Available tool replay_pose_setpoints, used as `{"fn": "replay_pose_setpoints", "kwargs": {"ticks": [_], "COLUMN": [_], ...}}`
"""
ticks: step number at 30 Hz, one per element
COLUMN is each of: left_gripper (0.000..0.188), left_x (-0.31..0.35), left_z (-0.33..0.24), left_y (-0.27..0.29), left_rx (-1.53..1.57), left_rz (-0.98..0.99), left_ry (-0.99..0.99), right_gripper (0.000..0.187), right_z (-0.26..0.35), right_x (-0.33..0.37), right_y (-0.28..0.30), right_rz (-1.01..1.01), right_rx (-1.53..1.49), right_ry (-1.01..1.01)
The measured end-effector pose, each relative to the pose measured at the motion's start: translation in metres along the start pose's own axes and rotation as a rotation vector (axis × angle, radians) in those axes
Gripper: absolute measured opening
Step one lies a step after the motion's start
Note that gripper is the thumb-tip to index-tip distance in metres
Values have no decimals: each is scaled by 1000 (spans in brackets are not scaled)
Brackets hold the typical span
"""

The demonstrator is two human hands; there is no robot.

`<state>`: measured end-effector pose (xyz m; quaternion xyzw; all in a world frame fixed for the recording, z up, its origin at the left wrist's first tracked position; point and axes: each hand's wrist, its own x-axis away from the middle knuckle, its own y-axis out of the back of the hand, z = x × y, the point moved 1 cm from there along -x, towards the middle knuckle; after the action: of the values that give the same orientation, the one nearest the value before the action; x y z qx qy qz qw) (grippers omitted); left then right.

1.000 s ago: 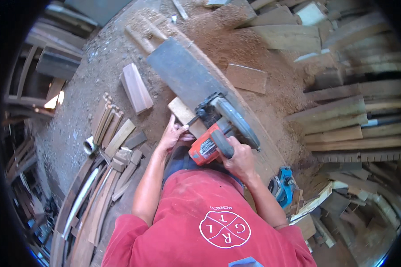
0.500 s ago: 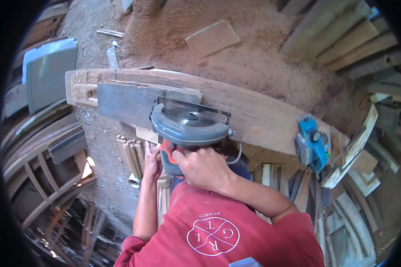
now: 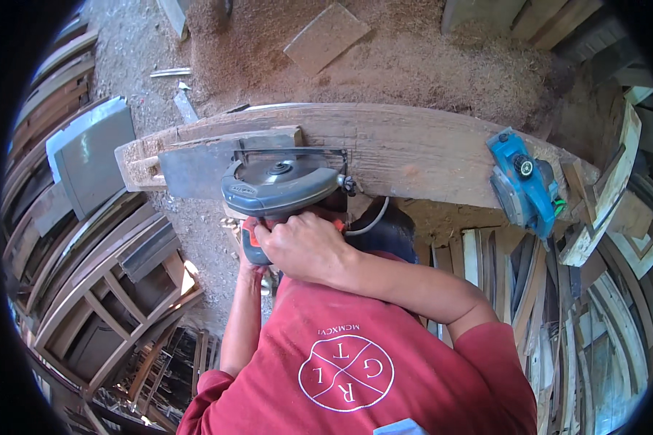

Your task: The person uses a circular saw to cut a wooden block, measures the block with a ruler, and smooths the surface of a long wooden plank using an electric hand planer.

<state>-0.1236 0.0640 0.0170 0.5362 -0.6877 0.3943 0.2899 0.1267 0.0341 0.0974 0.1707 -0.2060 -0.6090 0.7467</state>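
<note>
My right hand (image 3: 308, 246) is wrapped round the red and dark grey handle of a circular saw (image 3: 283, 196). The saw rests on a thin grey board (image 3: 196, 170), its round blade showing inside the curved guard. That board lies along a thick wooden beam (image 3: 406, 152), which runs from left to right in front of me. My left hand (image 3: 248, 267) is low beside the saw's handle, near the board's front edge. The saw hides most of its fingers, so its grip cannot be made out.
On the beam's right end stands a blue electric planer (image 3: 522, 177). Sawdust covers the ground beyond, where a flat wooden piece (image 3: 328, 38) lies. Timber and wooden frames (image 3: 112, 312) are stacked at left, with more strips (image 3: 544, 312) at right. A cable (image 3: 374, 221) trails from the saw.
The saw and my right hand have shifted left along the grey board. My left hand has become mostly hidden behind the saw's handle. The view has also shifted slightly.
</note>
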Motion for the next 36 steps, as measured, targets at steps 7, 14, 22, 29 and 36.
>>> {"fn": "replay_pose_setpoints", "kwargs": {"ticks": [7, 14, 22, 29, 36], "left_gripper": [47, 78, 46, 35, 34], "left_x": [-2, -9, -14, -18, -21], "left_z": [11, 23, 18, 31, 31], "left_y": [22, 56, 57, 69, 47], "left_rx": [16, 91, -19, 321, 480], "left_rz": [-79, -92, -186, -306, -417], "left_ry": [-9, -62, -114, -102, -148], "right_gripper": [38, 33, 34, 22, 30], "right_z": [-4, -1, 0, 10, 7], "right_x": [0, -8, -21, -41, -49], "right_y": [2, 5, -2, 3, -6], "right_rz": [-5, 110, 146, 250, 218], "right_rx": [13, -15, -58, -15, 23], "right_ry": [35, 10, 3, -43, -31]}}
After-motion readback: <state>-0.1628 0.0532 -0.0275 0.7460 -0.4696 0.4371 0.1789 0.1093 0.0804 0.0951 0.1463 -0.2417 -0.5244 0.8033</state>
